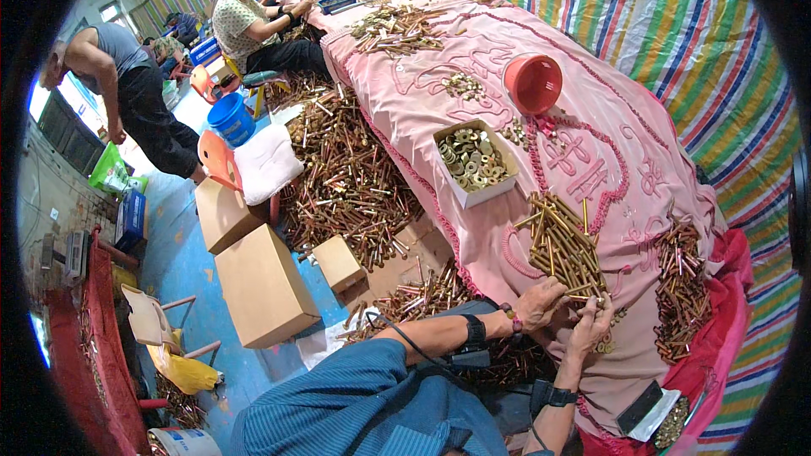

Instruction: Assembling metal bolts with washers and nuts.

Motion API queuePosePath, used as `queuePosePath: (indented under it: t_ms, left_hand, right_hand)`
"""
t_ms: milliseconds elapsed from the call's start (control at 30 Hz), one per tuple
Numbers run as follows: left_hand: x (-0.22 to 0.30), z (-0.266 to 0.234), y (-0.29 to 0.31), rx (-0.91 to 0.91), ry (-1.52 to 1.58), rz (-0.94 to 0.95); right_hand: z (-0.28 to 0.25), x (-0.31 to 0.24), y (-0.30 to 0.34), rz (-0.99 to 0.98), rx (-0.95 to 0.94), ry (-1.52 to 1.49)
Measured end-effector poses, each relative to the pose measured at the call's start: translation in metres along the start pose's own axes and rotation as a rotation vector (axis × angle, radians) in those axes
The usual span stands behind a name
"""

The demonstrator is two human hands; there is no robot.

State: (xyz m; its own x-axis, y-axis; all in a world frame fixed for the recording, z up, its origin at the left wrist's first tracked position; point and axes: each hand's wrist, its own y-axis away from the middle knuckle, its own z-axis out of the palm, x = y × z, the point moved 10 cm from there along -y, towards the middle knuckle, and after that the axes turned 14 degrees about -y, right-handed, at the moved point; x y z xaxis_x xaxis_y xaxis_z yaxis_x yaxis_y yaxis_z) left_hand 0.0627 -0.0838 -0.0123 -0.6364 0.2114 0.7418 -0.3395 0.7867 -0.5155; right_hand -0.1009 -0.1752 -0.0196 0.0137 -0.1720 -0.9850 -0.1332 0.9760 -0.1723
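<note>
On the pink cloth-covered table, a heap of long brass-coloured bolts (562, 245) lies just beyond my hands. My left hand (538, 304) has its fingers closed at the heap's near edge. Close beside it on the right, my right hand (589, 327) is also closed, its fingertips almost meeting those of the left. What sits between the fingers is too small to make out. Farther off stands a white box (492, 196) full of washers (473, 156). A red plastic bowl (534, 84) rests tilted behind it, near small loose washers (465, 87).
A second bolt pile (683, 287) lies at right, near a dark flat object (639, 407). Left of the table, bolts (346, 169) cover the floor around cardboard boxes (266, 287) and a cushioned chair (269, 160). One person (253, 29) sits along the table; another (139, 89) bends at far left.
</note>
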Motion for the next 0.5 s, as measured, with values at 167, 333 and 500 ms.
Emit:
queuePosePath:
  t_ms: [167,333,500]
  left_hand:
    - [0.0016,0.0001,-0.0022,-0.017,-0.02,-0.001]
    - [-0.0023,0.0022,-0.0018,0.013,-0.01,0.02]
    - [-0.0026,-0.0003,0.0001,0.067,-0.013,0.026]
  right_hand:
    - [-0.0011,0.0029,-0.0013,-0.014,0.003,-0.068]
    - [-0.0005,0.0008,-0.0013,-0.033,0.014,-0.042]
    - [0.0003,0.0007,0.0003,-0.014,0.002,-0.058]
